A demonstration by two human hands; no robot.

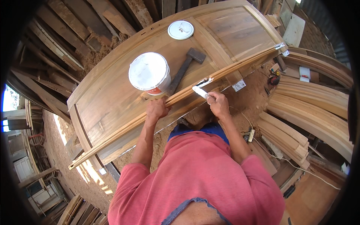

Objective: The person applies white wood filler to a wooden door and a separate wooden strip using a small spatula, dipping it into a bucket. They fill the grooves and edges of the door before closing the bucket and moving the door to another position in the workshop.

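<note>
A panelled wooden door lies flat before me, with a long narrow wooden strip along its near edge. My left hand is closed round the strip, left of its middle. In my right hand is a flat stick coated in white paste; its tip is close to a white-smeared dark slot in the strip. An open white bucket of white paste stands on the door beyond my left hand. Beside it lies a hammer, its handle toward me.
A round white lid rests on the door's far side. Boards are piled at the far left and stacked at right. A power strip with a white cable and a red-and-black tool lie on the ground.
</note>
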